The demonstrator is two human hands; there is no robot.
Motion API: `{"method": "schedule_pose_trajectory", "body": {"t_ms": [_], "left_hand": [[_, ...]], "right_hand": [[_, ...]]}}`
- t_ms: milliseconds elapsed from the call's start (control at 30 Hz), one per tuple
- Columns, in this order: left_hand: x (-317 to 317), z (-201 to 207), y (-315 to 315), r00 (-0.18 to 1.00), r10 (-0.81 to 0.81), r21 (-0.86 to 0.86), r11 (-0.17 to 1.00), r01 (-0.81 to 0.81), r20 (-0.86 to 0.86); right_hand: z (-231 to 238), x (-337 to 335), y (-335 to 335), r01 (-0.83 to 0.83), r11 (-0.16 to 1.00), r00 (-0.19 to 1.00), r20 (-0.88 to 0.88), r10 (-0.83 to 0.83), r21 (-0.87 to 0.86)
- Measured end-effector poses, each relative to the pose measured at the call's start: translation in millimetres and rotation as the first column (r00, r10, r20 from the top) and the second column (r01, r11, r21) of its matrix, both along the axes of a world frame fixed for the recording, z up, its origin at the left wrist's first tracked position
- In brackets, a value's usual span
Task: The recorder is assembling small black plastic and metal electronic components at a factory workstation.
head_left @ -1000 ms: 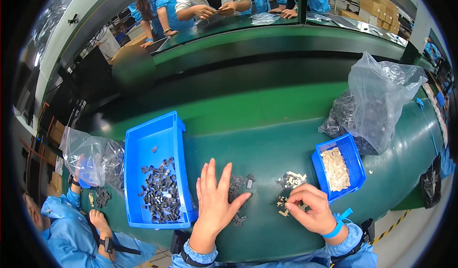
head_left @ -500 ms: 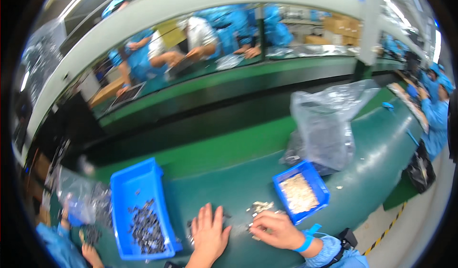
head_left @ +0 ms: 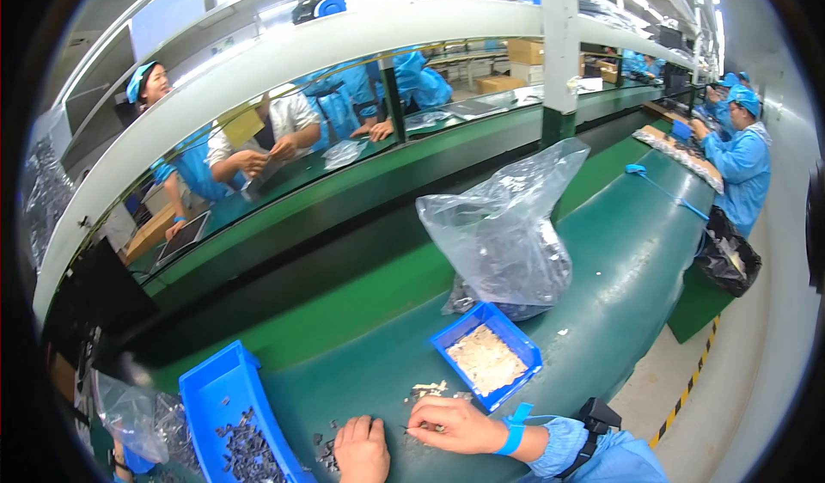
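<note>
My left hand (head_left: 362, 450) rests low on the green work surface with its fingers curled and pressed together. Beside it lie small flat dark pieces (head_left: 326, 454); whether any is under the fingertips is hidden. Just to the right, my right hand (head_left: 455, 425) is closed in a pinch, and what sits between its fingertips is too small to make out. Past those fingers is a little heap of pale scraps (head_left: 429, 388). A blue bin (head_left: 219, 378) at the left holds many dark pieces. Another, smaller blue bin (head_left: 527, 371) contains pale scraps.
A clear plastic bag (head_left: 507, 225) with dark contents stands behind the smaller bin. At the lower left is another bag (head_left: 129, 414) near a neighbour's hand. Co-workers in blue sit beyond the divider and at the right, near a black bin bag (head_left: 726, 264).
The view has swung to the right. My left hand's fingers, spread flat before, are now drawn in and together. My right hand stays pinched near the pale scraps.
</note>
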State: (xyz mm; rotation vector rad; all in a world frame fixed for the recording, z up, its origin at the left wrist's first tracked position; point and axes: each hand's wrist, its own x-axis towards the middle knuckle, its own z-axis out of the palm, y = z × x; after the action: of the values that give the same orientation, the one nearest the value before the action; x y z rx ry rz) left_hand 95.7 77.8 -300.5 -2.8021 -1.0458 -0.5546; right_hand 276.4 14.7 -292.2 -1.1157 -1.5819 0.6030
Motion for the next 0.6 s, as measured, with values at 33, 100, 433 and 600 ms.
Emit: {"method": "schedule_pose_trajectory", "body": {"t_ms": [33,100,433,600], "left_hand": [[-1.2,0.0,-0.6,1.0,-0.002,0.0,1.0,0.002,0.008],[-2.9,0.9,-2.9,0.999,0.012,-0.039,0.999,-0.01,0.035],[-14.3,7.9,1.6,0.888,0.06,-0.221,0.974,0.048,0.456],[-6.3,33.2,-14.7,0.315,0.608,-0.617,0.384,0.687,0.729]], "right_hand": [[-1.4,0.5,0.3,-0.009,1.0,1.0,0.007,0.009,0.012],[-0.7,1.2,-1.4,-0.012,1.0,1.0,0.004,0.012,-0.003],[-5.1,-3.4,4.8,0.03,0.999,0.999,0.018,-0.03,0.039],[15.3,-5.4,5.4,0.172,0.972,0.98,-0.131,-0.153,0.157]]}}
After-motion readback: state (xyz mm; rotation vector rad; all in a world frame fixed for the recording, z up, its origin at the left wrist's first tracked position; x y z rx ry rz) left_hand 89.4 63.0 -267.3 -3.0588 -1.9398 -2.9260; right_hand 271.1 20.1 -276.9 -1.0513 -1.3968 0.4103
